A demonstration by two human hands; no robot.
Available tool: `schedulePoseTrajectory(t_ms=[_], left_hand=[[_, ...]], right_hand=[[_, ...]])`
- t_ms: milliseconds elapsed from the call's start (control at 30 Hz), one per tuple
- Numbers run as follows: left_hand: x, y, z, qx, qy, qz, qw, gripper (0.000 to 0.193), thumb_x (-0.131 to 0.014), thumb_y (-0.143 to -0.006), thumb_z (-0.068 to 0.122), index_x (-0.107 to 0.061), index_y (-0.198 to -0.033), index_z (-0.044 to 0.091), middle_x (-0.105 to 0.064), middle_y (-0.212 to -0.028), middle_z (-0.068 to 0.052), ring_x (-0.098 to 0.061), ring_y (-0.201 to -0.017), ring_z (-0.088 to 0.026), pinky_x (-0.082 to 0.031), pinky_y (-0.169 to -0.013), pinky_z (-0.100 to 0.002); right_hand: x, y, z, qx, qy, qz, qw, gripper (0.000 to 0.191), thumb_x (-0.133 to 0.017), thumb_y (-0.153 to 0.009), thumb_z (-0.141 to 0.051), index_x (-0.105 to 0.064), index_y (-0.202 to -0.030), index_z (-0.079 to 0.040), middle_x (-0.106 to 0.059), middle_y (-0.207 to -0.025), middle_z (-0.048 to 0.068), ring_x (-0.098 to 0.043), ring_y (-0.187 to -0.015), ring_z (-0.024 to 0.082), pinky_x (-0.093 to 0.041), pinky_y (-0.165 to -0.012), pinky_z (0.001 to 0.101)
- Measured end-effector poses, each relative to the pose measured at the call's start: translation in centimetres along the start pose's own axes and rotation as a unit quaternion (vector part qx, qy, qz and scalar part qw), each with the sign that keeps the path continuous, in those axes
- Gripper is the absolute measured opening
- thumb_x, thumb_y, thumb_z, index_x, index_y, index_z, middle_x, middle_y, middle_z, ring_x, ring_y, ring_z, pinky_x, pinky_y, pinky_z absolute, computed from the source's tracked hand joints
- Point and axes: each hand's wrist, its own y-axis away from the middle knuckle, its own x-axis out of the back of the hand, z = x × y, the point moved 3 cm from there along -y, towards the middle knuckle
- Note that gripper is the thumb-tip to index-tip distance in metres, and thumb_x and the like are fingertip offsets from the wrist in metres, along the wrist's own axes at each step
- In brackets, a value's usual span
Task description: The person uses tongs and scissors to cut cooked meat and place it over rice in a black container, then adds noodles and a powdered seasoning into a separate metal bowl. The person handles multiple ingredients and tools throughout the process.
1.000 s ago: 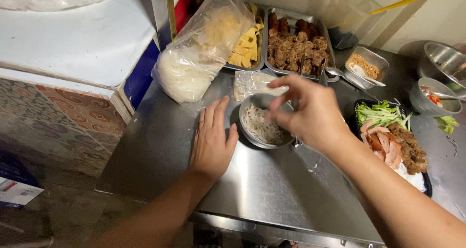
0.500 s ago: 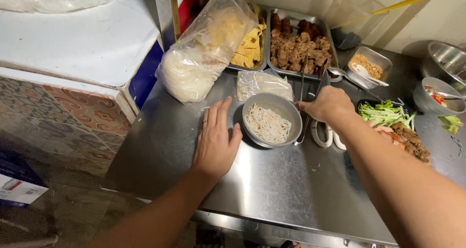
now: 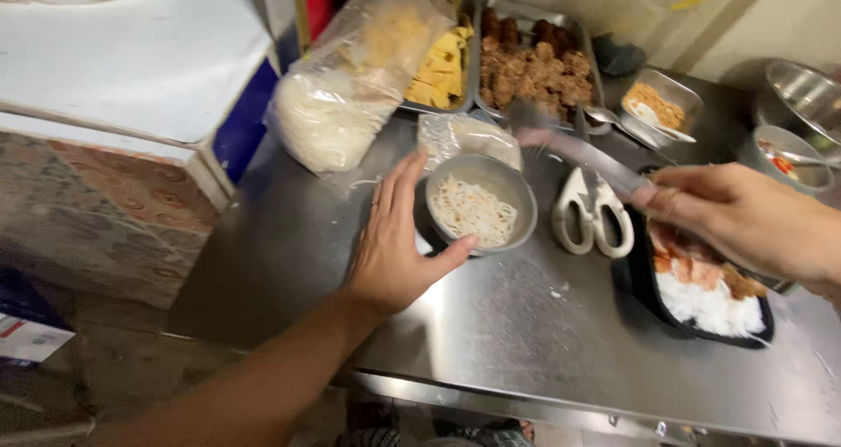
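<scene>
Noodles (image 3: pixel 473 211) sit in a grey metal bowl (image 3: pixel 522 197) on the steel table (image 3: pixel 526 324), just right of the left hand (image 3: pixel 394 241), whose fingers lie flat and spread, thumb against the rim. Right hand (image 3: pixel 745 215) has its fingers closed around blurred metal tongs (image 3: pixel 578 145) above white-handled scissors (image 3: pixel 596 211). Bracing the bowl firmly should steady any tong work.

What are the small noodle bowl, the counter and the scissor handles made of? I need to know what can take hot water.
The bowl looks like dull grey metal with a thin, matte rim. The counter seems to be brushed stainless steel, showing streaky reflections. The scissors have white, smooth, moulded handles, probably plastic. The left hand rests beside the bowl.
</scene>
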Motion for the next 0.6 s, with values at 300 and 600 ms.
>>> schedulePoseTrajectory(t_ms=[300,600], left_hand=[[-2.3,-5.2,0.2,0.096,0.006,-0.147,0.985,0.152,-0.096,-0.05,0.053,0.0,-0.162,0.014,-0.032,-0.154,-0.025,-0.035,-0.144,-0.045,-0.034,-0.117,-0.056],[-2.5,-6.7,-0.8,0.085,0.016,-0.137,0.987,0.154,-0.1,-0.052,0.049,0.005,-0.16,0.016,-0.019,-0.161,-0.029,-0.027,-0.148,-0.047,-0.027,-0.119,-0.058]], right_hand=[[-2.6,2.0,-7.1,0.062,0.149,-0.136,0.977,0.039,-0.06,-0.101,-0.048,-0.074,-0.125,-0.021,-0.071,-0.075,0.003,-0.063,-0.063,0.014,-0.055,-0.061,0.0328],[0.2,3.0,-6.1,0.077,0.302,0.028,0.95,0.042,-0.058,-0.102,-0.044,-0.068,-0.139,-0.026,-0.077,-0.075,0.011,-0.071,-0.065,0.022,-0.059,-0.07,0.0359]])
